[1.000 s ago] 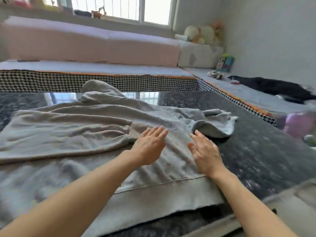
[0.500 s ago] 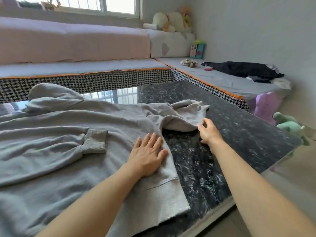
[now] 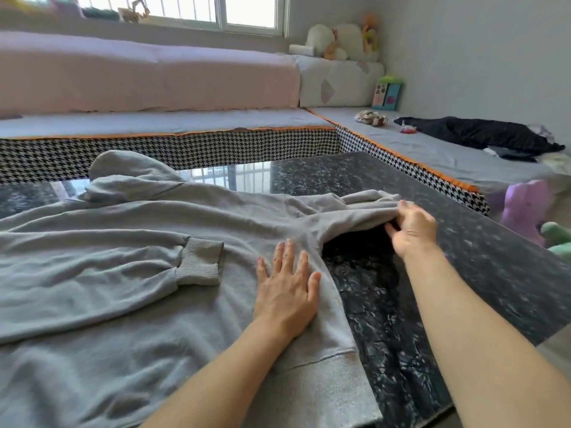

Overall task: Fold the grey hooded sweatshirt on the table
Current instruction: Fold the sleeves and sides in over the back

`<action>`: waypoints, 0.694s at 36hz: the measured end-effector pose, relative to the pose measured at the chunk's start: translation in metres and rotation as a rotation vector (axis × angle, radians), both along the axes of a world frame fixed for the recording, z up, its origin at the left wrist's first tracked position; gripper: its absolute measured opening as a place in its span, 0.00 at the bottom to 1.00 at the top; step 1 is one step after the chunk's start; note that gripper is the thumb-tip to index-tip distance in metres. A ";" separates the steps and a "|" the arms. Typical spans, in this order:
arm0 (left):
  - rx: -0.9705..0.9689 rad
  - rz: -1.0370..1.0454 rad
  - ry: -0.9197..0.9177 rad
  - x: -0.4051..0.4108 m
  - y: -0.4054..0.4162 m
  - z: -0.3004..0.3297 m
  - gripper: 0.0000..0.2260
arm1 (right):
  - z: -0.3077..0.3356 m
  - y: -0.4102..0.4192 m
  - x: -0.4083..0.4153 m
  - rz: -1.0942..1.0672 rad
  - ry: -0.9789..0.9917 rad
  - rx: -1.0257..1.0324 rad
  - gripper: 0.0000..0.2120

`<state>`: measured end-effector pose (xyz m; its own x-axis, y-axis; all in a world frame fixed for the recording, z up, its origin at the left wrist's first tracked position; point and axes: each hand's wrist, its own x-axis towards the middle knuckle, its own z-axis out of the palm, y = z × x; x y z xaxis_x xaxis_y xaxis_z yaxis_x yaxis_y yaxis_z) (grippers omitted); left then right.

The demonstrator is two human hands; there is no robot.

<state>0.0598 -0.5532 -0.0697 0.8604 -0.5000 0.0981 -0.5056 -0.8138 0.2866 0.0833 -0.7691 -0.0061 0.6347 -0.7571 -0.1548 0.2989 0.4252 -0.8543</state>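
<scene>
The grey hooded sweatshirt (image 3: 123,273) lies spread across the dark marble table (image 3: 463,242), hood at the far left. One sleeve is folded over the body, its ribbed cuff (image 3: 199,262) near the middle. My left hand (image 3: 285,291) presses flat, fingers straight, on the body near its right side seam. My right hand (image 3: 412,228) grips the bunched far-right sleeve (image 3: 361,208) at the table's right part, lifting its edge off the surface.
A low platform with houndstooth trim (image 3: 185,149) runs behind and to the right of the table. Pink cushions, plush toys (image 3: 340,41) and a black garment (image 3: 479,134) lie on it. A purple toy (image 3: 525,205) and a green toy (image 3: 559,239) sit off the table's right edge.
My right hand moved from the torso out to the right sleeve and took hold of it. My left hand stayed pressed on the body. The camera turned rightward.
</scene>
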 end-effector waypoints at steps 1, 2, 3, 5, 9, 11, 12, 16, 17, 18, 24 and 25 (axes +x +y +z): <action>0.026 0.010 0.017 0.001 0.000 -0.001 0.34 | 0.008 -0.004 -0.001 -0.004 -0.043 0.017 0.09; 0.057 0.013 0.039 0.001 0.000 -0.002 0.31 | 0.012 -0.009 -0.001 -0.006 -0.069 0.036 0.08; 0.081 0.011 0.051 0.003 -0.001 -0.003 0.29 | 0.014 -0.015 0.000 -0.012 -0.064 0.054 0.06; 0.111 0.001 0.058 0.004 -0.003 -0.003 0.28 | 0.012 -0.025 0.004 -0.027 0.013 0.091 0.03; 0.107 0.004 0.061 0.004 -0.003 -0.003 0.28 | -0.006 -0.035 0.009 -0.061 0.242 0.103 0.21; 0.085 0.010 0.041 0.003 -0.003 -0.003 0.30 | -0.010 -0.035 0.013 -0.013 0.301 0.072 0.15; 0.058 0.011 0.026 0.003 -0.003 -0.003 0.33 | -0.007 -0.030 0.014 0.026 0.314 0.049 0.12; -0.160 -0.014 -0.057 0.001 -0.001 -0.001 0.37 | 0.026 0.020 0.018 0.182 0.131 -0.255 0.27; -0.285 -0.020 -0.094 0.000 0.001 0.000 0.34 | 0.036 0.039 0.016 0.259 0.101 -0.403 0.29; -0.447 -0.019 -0.132 -0.002 0.002 0.002 0.31 | 0.043 0.059 0.013 0.376 0.079 -0.587 0.30; -1.303 0.261 -0.420 0.017 0.052 0.043 0.26 | 0.013 0.130 0.003 1.121 0.235 -1.837 0.35; -1.292 0.305 -0.528 0.022 0.065 0.056 0.28 | 0.009 0.137 -0.001 1.146 0.223 -1.876 0.34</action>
<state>0.0823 -0.4880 -0.0137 0.6363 0.3801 0.6713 -0.6403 -0.2252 0.7344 0.0819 -0.6320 0.0026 0.8667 0.4985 -0.0190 0.4620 -0.8165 -0.3462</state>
